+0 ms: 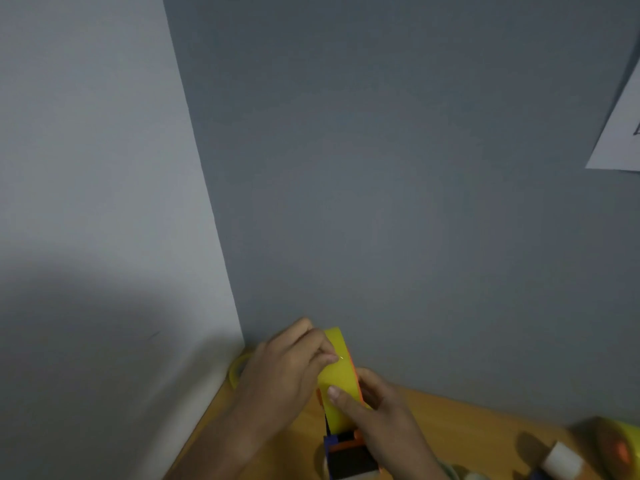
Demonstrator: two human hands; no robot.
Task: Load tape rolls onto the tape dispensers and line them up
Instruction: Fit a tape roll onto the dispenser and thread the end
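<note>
A yellow tape roll (338,377) stands on edge in an orange and blue tape dispenser (348,452) at 6 o'clock, a second loaded dispenser (613,445) lies blurred at 4 o'clock, and a loose yellow roll (238,370) sits at 7 o'clock.

Wooden table (450,424) bears a yellow tape roll (238,370) at the wall corner and a dispenser (613,445) at right.
</note>
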